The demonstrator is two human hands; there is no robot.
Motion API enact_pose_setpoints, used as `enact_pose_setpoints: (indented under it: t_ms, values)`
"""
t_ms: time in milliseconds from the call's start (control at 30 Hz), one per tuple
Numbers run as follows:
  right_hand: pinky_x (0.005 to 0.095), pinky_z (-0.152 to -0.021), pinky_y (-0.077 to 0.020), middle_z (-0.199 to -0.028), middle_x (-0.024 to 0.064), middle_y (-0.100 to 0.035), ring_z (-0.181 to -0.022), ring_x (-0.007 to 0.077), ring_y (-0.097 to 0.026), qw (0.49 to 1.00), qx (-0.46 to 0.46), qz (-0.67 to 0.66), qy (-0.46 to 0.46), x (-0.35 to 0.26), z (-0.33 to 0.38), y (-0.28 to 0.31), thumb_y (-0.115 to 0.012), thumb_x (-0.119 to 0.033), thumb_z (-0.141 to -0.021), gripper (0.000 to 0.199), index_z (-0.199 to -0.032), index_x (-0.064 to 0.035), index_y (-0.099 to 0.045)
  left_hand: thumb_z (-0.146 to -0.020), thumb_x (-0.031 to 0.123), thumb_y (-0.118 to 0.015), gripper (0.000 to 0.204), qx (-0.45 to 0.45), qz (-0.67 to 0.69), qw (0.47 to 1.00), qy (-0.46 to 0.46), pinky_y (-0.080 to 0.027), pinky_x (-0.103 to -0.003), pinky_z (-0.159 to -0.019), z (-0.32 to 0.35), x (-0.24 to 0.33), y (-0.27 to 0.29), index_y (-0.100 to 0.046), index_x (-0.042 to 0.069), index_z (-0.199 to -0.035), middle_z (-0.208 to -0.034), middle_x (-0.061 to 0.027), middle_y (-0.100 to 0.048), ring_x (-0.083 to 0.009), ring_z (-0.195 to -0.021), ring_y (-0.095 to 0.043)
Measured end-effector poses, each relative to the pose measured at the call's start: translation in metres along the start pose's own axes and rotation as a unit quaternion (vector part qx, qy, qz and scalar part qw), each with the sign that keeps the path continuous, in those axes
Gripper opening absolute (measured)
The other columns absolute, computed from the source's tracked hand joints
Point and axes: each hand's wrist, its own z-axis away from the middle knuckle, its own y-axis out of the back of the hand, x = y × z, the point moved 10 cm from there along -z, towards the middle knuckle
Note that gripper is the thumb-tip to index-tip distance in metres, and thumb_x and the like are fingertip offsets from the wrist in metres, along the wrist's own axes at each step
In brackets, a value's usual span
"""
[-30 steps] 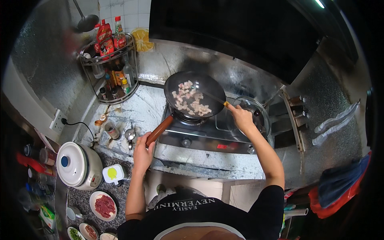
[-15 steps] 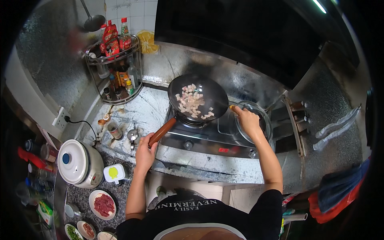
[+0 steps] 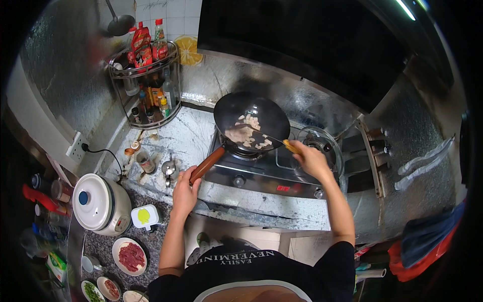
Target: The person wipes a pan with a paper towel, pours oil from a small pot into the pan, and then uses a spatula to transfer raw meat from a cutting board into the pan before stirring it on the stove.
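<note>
We see a wok [image 3: 251,106] of dark, smooth metal with a sheen, its handle [image 3: 209,165] in polished brown wood. The stove [image 3: 261,181] looks glossy; the lid [image 3: 330,138] is clear glass. We find 2 tiers of shiny metal in the rack [image 3: 151,124], rough, metallic-looking wall panelling [image 3: 427,131], speckled stone on the counter [image 3: 102,243] and matt cloth in the towel [image 3: 420,236].

The wok [image 3: 272,117] sits on the stove [image 3: 256,176], left of the glass lid [image 3: 329,146]; in the wok, from my remote seat, I see food pieces [image 3: 252,122] and the spatula [image 3: 290,146] reaching in. The rack [image 3: 121,74] stands back left. Nearer me, left: the rice cooker [image 3: 99,207], the meat plate [image 3: 116,247] before it, then 3 small dishes [image 3: 101,284].
</note>
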Motion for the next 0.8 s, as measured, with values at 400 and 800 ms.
enact_pose_setpoints:
  t_ms: [400,800]
  values:
    - [0.0391,-0.049,-0.0448,-0.077,0.0097,-0.053,-0.061,0.0295,-0.057,0.989,0.062,0.134,0.020,0.011,-0.011,-0.016,-0.049,-0.012,-0.078,0.035,-0.111,-0.0245,-0.044,-0.078,0.011,-0.054,0.031,-0.001,0.001,1.000,-0.008,-0.043,-0.038,-0.069,-0.003,0.004,-0.005,-0.048,0.008,-0.109,-0.093,-0.0151,-0.051,-0.0342,-0.083,-0.052]
    - [0.0388,-0.048,-0.0433,-0.073,0.0085,-0.054,-0.060,0.0282,-0.058,0.983,0.024,0.179,-0.033,-0.003,0.048,0.050,-0.050,-0.010,-0.075,0.035,-0.106,-0.0260,-0.047,-0.078,0.009,-0.055,0.033,-0.002,0.012,1.000,0.000,-0.042,-0.037,-0.070,0.000,0.002,0.000,-0.047,0.008,-0.109,-0.092,-0.0155,-0.051,-0.0342,-0.084,-0.052]
